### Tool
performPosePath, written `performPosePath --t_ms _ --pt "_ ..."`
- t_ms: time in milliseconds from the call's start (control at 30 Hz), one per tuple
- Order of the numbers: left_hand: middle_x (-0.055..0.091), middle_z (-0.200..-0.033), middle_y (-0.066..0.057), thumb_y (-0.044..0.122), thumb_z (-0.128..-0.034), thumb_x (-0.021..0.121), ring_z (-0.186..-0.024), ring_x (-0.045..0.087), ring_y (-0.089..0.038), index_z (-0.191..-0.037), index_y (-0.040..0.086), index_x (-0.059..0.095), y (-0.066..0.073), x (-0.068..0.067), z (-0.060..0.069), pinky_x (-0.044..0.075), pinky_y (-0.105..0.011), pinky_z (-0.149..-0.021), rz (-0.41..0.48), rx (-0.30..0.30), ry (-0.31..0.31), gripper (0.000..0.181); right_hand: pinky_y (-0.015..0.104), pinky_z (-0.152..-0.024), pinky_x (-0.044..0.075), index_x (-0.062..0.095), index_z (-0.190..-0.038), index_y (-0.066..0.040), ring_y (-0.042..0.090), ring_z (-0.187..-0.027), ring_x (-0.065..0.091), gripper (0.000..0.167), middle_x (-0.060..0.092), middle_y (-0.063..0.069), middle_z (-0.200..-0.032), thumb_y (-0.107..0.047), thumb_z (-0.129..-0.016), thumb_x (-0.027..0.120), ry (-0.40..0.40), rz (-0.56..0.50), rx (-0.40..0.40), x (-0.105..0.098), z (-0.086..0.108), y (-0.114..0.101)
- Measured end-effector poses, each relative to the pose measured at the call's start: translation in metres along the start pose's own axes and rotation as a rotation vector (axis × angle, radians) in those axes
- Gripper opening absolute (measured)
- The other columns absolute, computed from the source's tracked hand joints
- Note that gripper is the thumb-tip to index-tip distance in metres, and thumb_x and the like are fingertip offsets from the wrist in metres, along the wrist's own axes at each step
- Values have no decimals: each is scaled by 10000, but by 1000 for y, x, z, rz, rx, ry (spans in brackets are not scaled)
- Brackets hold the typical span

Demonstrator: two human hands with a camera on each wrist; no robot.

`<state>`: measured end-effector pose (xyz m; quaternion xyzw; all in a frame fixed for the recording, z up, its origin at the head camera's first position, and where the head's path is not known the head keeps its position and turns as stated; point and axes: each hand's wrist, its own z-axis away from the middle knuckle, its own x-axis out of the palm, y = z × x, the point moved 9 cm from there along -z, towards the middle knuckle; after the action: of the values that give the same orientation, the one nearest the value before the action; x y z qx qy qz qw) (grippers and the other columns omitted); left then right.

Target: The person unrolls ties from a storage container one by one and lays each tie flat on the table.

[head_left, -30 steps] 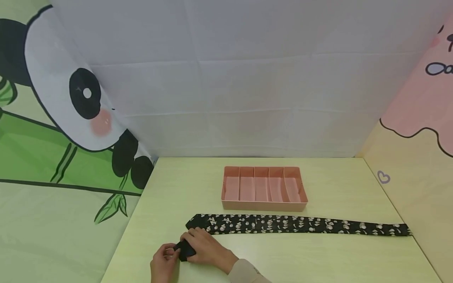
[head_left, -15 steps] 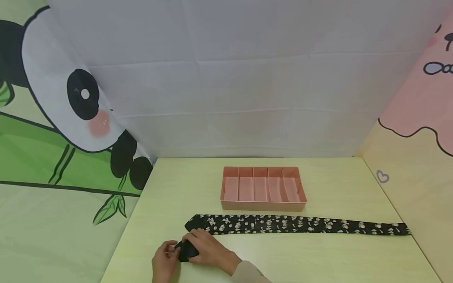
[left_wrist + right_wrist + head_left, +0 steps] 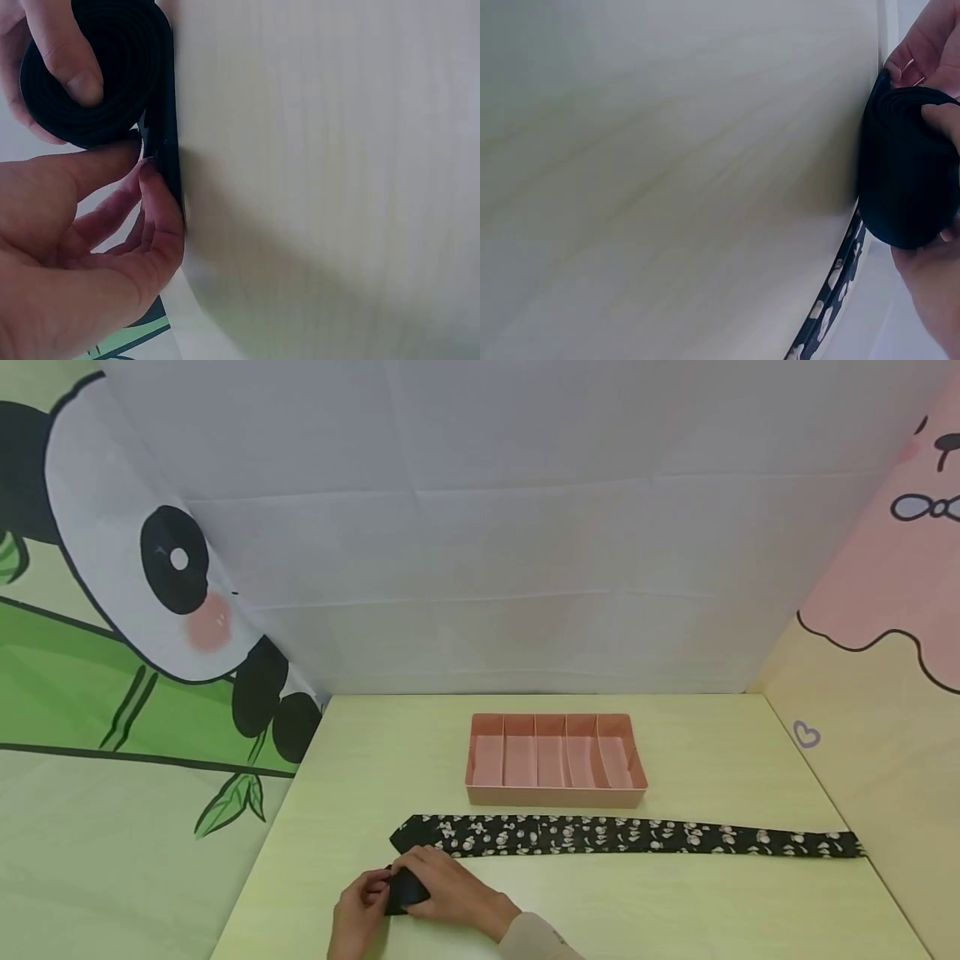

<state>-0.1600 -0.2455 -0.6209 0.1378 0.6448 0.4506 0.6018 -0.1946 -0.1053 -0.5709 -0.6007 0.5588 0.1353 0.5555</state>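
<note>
A black necktie (image 3: 407, 890) stands on its edge on the table, wound into a tight coil. My right hand (image 3: 456, 890) grips the coil from the right, its thumb on the spiral side in the left wrist view. The left hand (image 3: 357, 912) is at the coil's left, thumb and fingertips pinching the short loose end (image 3: 171, 169) beside the roll (image 3: 133, 71). In the right wrist view the smooth outer face of the coil (image 3: 904, 184) shows. Just beyond the hands a black patterned necktie (image 3: 600, 835) lies flat and stretched out, its pointed wide end at the left.
Farther back on the pale yellow table (image 3: 712, 752) stands a pink tray (image 3: 557, 797) with several narrow compartments. A white cloth (image 3: 525, 527) hangs behind the table, and printed cloths with a panda (image 3: 112, 527) and a pink figure (image 3: 885, 568) flank it.
Both hands have shifted slightly right with the coiled necktie. Its loose end at the left hand looks shorter, with the fingers now closer to the roll. The patterned necktie and tray stay put.
</note>
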Motion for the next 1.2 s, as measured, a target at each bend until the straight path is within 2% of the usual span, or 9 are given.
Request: performPosePath --t_ms 133,333,600,767,1000,1200 --pt "622 -927 -123 -143 -851 685 -810 605 -201 -1117 -59 691 4 3 0 517 -281 -664 -32 39 -7 279 212 -995 418 573 -1316 -161 74 -1122 557 514 594 -47 -1239 -232 -876 830 4 7 -8 -4 3 0" --pt "582 -921 -116 -179 -799 692 -801 568 -185 -1113 -58 679 8 4 1 498 -245 -658 -52 59 -2 337 216 -998 426 565 -1314 -161 79 -1121 563 505 598 -33 -1233 -224 -885 825 6 6 -15 -8 7 0" --pt "568 -913 -114 -133 -806 748 -776 555 -169 -1092 -60 664 14 4 4 485 -239 -658 -42 80 2 308 234 -995 443 540 -1338 -182 69 -1135 558 543 587 -46 -1254 -215 -881 831 2 -25 -25 -11 14 6" --pt "557 -917 -108 -104 -814 770 -780 548 -170 -1100 -68 649 13 5 4 488 -244 -663 -43 66 -2 314 223 -1016 434 545 -1340 -185 73 -1165 560 559 591 -46 -1286 -202 -866 841 13 -21 -44 -15 15 6" --pt "534 -916 -88 -67 -818 785 -776 528 -175 -1101 -49 641 9 6 4 480 -262 -670 -46 55 5 319 260 -1046 432 561 -1346 -185 99 -1233 565 574 606 -23 -1340 -185 -847 846 -3 -11 -32 -20 19 10" --pt "519 -934 -90 -25 -833 806 -801 512 -191 -1111 -35 633 8 8 3 458 -267 -678 -47 25 -3 329 266 -1034 442 540 -1400 -177 99 -1224 574 615 622 -25 -1336 -197 -861 835 -26 -25 -12 -22 22 15"
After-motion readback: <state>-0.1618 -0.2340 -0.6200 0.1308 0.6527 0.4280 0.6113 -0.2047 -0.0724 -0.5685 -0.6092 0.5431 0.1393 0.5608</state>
